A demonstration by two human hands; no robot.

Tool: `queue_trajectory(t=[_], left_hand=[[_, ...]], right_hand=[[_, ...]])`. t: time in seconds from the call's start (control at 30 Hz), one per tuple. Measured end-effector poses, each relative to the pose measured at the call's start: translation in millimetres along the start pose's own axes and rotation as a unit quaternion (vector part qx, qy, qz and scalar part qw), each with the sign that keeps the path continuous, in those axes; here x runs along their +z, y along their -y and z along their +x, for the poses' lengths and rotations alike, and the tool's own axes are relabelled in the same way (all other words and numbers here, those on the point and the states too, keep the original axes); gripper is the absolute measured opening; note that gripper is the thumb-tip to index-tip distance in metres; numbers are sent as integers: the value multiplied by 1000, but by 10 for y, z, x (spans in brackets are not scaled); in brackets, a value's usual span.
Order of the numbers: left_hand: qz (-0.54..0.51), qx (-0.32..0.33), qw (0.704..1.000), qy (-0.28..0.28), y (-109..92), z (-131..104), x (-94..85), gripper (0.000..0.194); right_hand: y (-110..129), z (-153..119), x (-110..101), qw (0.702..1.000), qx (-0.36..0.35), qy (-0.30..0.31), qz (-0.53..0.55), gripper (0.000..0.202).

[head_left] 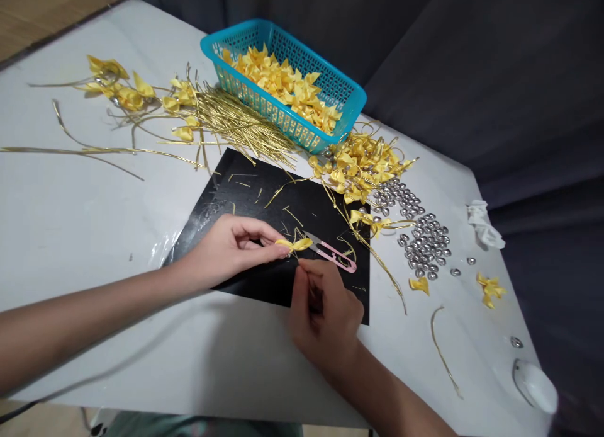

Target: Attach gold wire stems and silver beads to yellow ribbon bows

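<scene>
Pinching yellow bow (300, 244) in left hand (231, 245), likely for steadiness, apparently thin cord (296, 255) in right hand (328, 301), toward near edge of black mat (259, 289).

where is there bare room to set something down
Mostly bare: the white table left of the black mat, between the left forearm and the long gold cords. A smaller patch lies between both forearms, below the mat. It's crowded around the blue basket, with yellow bows and silver beads rightward.

Bow (302, 244) over mat (255, 295) (basket (302, 131) behind).
</scene>
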State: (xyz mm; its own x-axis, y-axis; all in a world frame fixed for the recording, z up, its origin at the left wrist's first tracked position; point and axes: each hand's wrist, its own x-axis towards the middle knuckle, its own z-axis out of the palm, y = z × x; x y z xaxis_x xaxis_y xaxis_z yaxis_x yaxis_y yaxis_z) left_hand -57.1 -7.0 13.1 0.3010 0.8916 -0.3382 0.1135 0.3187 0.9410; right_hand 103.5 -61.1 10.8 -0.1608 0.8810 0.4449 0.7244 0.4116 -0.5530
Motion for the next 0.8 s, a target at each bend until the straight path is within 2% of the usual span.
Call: queue_trajectory(t=[0.37,0.8], left_hand=[[-27,35,999,-23,-9,17,4,9],[-28,21,999,-9,-18,14,1,9]], right_hand=[[10,12,-7,1000,11,11,15,10],[-1,16,-12,999,16,17,30,10]])
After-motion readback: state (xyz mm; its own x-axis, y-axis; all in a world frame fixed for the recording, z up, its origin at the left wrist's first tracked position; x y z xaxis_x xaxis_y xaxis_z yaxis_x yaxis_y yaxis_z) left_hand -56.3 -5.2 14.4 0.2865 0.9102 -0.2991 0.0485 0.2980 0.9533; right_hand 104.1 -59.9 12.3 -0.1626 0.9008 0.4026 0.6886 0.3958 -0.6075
